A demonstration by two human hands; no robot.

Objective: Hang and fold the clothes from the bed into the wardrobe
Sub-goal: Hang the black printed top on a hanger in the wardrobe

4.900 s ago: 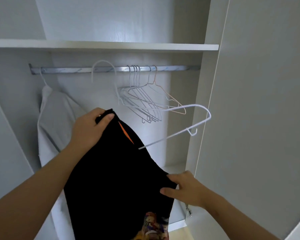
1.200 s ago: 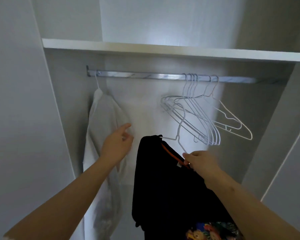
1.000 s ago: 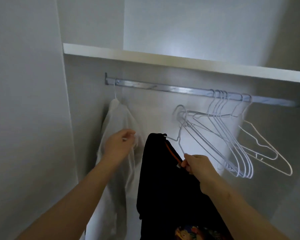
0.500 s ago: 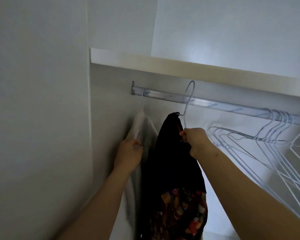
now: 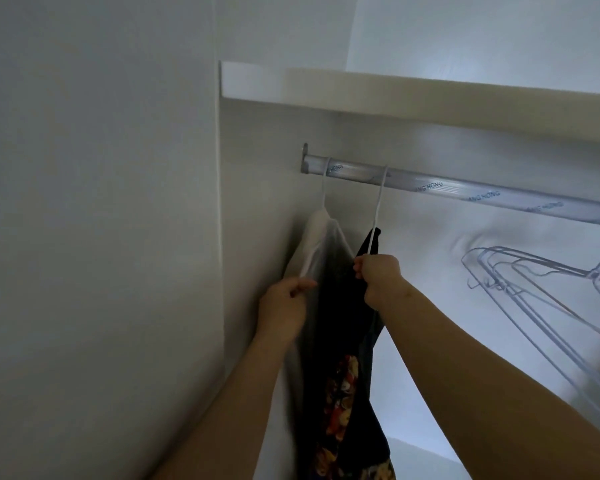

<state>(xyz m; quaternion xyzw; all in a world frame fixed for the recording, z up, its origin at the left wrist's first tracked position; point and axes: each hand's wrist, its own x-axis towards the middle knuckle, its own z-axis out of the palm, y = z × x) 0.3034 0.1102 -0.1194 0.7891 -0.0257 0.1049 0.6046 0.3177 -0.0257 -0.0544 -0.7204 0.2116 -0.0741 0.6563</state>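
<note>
A black garment with a colourful print low down hangs on a white wire hanger whose hook sits over the wardrobe rail. My right hand grips the hanger's neck and the garment's collar. To its left a white garment hangs on its own hanger at the rail's left end. My left hand pinches the white garment's edge and holds it to the left.
Several bare wire hangers hang further right on the rail. A white shelf runs above the rail. The wardrobe's side panel stands close on the left.
The black garment's hanger hook, held just below the rail half a second ago, now sits over it. My left hand still holds the white garment aside. The view has swung further left.
</note>
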